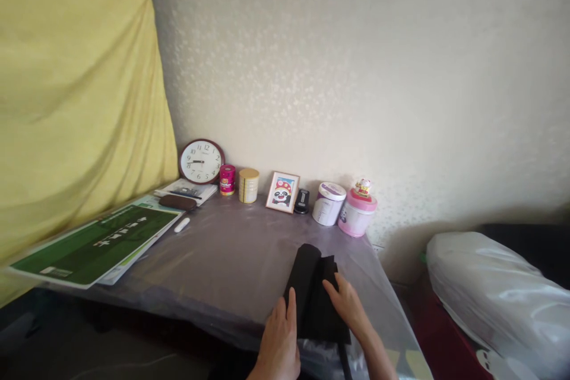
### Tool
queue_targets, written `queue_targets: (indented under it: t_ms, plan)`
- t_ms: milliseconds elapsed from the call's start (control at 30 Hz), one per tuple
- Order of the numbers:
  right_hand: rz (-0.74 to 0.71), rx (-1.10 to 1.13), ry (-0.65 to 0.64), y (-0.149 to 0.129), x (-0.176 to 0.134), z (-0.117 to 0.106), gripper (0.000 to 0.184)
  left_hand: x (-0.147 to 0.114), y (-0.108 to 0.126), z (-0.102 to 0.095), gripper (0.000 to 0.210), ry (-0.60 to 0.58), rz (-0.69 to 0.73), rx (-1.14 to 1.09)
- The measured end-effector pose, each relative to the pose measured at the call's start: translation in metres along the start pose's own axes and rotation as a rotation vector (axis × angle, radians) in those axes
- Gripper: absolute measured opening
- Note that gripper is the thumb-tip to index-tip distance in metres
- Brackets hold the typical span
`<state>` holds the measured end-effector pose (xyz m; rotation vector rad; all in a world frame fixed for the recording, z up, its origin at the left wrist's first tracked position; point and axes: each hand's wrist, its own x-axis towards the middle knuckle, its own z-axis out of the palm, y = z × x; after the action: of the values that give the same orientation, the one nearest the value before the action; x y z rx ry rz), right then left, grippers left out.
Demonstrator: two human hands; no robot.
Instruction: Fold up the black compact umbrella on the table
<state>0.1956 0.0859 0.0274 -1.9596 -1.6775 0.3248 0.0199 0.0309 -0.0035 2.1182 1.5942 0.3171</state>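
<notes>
A black folded piece (307, 276), rolled thick along its left side, lies at the near right of the table. It looks like cloth or soft leather; its exact kind I cannot make out. On its right is a flat flap (327, 317), and a narrow black strap (344, 361) hangs from the lower edge. My left hand (281, 335) grips the rolled side from the left, index finger pointing up along it. My right hand (350, 303) holds the flap near its right edge, with thumb and fingers bent over it.
Along the wall stand a clock (202, 161), a pink can (227, 180), a yellow-lidded can (248, 186), a framed panda picture (282, 192), a black stapler-like object (301, 201) and two tubs (328, 204). Green sheets (102, 240) overhang the left edge. A plastic-covered bundle (499, 285) sits right.
</notes>
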Motion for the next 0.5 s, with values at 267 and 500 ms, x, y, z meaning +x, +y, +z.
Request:
queue_targets:
  t_ms: [267, 500]
  plan:
    - [-0.095, 0.317, -0.017, -0.034, 0.015, 0.021, 0.023, 0.000, 0.003, -0.003, 0.095, 0.007, -0.018, 0.015]
    - [-0.059, 0.235, -0.014, -0.043, 0.023, 0.043, 0.018, 0.005, -0.002, 0.002, 0.094, -0.010, -0.008, 0.017]
